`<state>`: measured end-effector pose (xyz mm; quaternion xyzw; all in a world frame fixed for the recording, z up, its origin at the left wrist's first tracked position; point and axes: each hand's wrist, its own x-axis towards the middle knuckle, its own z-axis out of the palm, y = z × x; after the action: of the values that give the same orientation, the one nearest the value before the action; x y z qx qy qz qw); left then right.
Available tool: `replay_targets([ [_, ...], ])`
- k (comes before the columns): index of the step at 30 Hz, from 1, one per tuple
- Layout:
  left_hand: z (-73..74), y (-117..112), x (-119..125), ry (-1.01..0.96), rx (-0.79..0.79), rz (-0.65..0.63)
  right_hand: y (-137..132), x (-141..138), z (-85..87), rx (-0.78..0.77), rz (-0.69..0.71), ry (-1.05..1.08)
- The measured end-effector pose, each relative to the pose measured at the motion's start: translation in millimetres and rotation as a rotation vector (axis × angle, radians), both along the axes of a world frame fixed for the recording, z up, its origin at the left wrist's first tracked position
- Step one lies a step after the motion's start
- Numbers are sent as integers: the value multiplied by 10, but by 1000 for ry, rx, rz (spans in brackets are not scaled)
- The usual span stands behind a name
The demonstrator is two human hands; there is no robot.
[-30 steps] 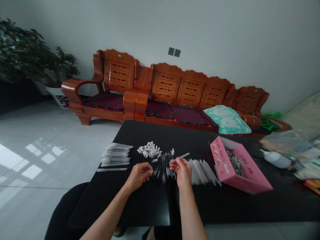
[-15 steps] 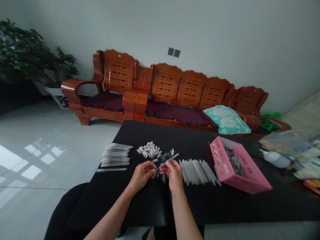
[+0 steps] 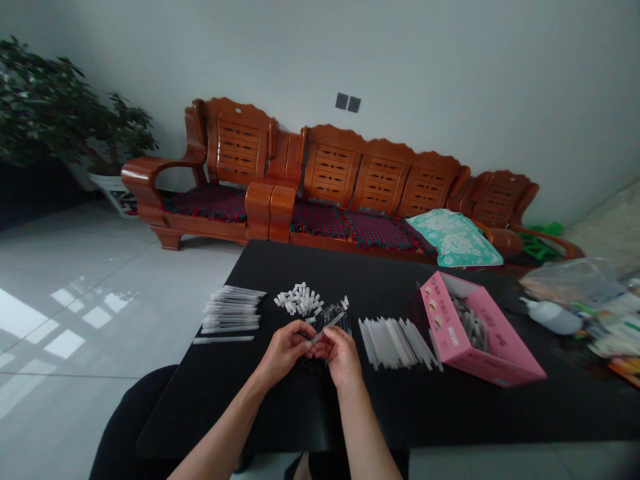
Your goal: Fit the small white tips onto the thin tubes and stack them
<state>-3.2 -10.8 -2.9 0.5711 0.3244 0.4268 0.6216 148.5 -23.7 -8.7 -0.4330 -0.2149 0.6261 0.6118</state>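
Note:
Between my two hands is a thin, whitish translucent pen barrel (image 3: pixel 334 323), slanting up to the right. My right hand (image 3: pixel 343 357) pinches it along its length. Closed fingers of my left hand (image 3: pixel 286 348) meet at its lower end; any thin part inside the pinch is too small to make out. Just behind the hands lies a pile of thin dark pen refills (image 3: pixel 345 320), partly covered by my fingers. Beyond it is a heap of short white caps (image 3: pixel 300 299). A row of pale barrels (image 3: pixel 397 343) lies right of my right hand.
Stacked white pens (image 3: pixel 233 310) lie at the black table's (image 3: pixel 240 400) left side. To the right stands a pink open box (image 3: pixel 500 360) with grey pieces inside. Past it are a white bottle (image 3: pixel 553 317) and plastic bags (image 3: pixel 573 283). A wooden sofa (image 3: pixel 330 167) stands behind.
My right hand has moved slightly left and down, closer to my left hand. The barrel has come along, its lower end now at my left fingertips. Items on the table look the same.

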Motion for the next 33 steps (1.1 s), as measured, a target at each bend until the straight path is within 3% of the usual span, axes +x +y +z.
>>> replay_targets([
  [6, 38, -44, 20, 75, 51, 62, -23, -5, -23, -27, 8, 43],
  [12, 143, -88, 11, 310, 381, 116, -31, -29, -71, -64, 49, 159],
  [16, 153, -94, 21, 341, 488, 119, -22, -9, -86, -105, 22, 192],
  [22, 68, -77, 17, 321, 473, 199, -33, 23, -18, -69, 14, 157],
  [27, 87, -85, 22, 315, 470, 205, -35, 5, -14, -40, 36, 134],
  [33, 54, -58, 4, 187, 259, 179, -24, 20, -69, -42, 31, 174],
])
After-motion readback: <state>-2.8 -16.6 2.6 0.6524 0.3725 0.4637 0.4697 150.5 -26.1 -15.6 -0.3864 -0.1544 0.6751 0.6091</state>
